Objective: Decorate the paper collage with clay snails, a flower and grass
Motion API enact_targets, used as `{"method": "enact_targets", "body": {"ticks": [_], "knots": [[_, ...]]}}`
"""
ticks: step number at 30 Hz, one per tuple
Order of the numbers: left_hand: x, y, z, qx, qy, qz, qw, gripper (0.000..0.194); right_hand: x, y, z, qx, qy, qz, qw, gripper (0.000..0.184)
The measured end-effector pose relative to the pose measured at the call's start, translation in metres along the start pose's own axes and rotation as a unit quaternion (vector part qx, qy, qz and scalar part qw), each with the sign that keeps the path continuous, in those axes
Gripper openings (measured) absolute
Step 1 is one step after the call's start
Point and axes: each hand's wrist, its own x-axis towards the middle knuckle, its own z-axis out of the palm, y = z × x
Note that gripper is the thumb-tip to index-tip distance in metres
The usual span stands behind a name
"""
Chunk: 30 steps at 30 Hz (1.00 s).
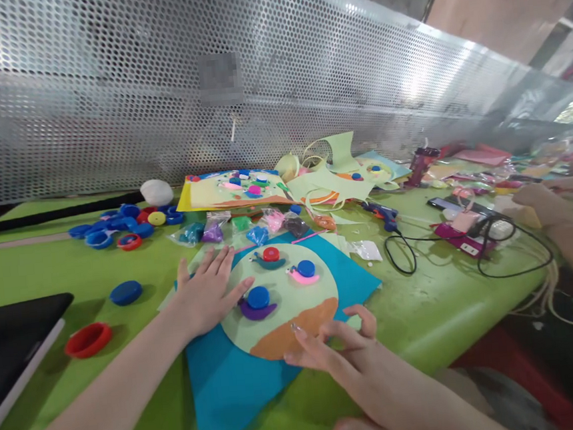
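My left hand lies flat with spread fingers on the left edge of a pale green paper circle and the blue sheet under it. On the circle are a purple clay snail and a pink one, both with blue bottle-cap shells, and a teal snail with a red cap. A torn-edged orange paper piece covers the circle's lower part. My right hand is over that orange piece, fingers apart and partly bent, holding nothing I can see.
Loose caps lie at the back left, with a red cap and a black tablet-like object nearer. Clay bags line the back. Right are a glue gun, a power strip, cables and another person's arms.
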Motion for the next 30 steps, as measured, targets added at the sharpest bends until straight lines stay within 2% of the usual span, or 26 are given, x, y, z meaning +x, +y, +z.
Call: {"method": "enact_targets", "body": {"ticks": [7,11,15,21,27,30], "knots": [[0.001,-0.001,0.002,0.004,-0.002,-0.003,1.000,0.071,-0.001,0.001,0.000,0.031,0.023,0.005,0.999,0.069],[0.001,-0.001,0.001,0.003,-0.003,-0.001,1.000,0.071,-0.004,0.002,0.001,-0.011,0.035,0.010,0.999,0.070],[0.000,-0.001,-0.001,-0.002,-0.005,0.002,1.000,0.072,-0.010,0.002,0.002,-0.076,0.074,-0.006,0.994,0.071],[0.000,-0.003,0.002,-0.008,0.001,0.011,1.000,0.071,-0.015,0.006,-0.001,-0.129,0.082,-0.003,0.988,0.072],[0.001,-0.003,0.000,-0.011,-0.010,0.015,1.000,0.071,-0.019,0.015,-0.014,-0.076,0.068,0.028,0.994,0.073],[0.001,-0.003,-0.001,-0.012,-0.012,0.012,1.000,0.071,-0.015,0.015,-0.013,-0.043,0.046,0.039,0.997,0.076]]}}
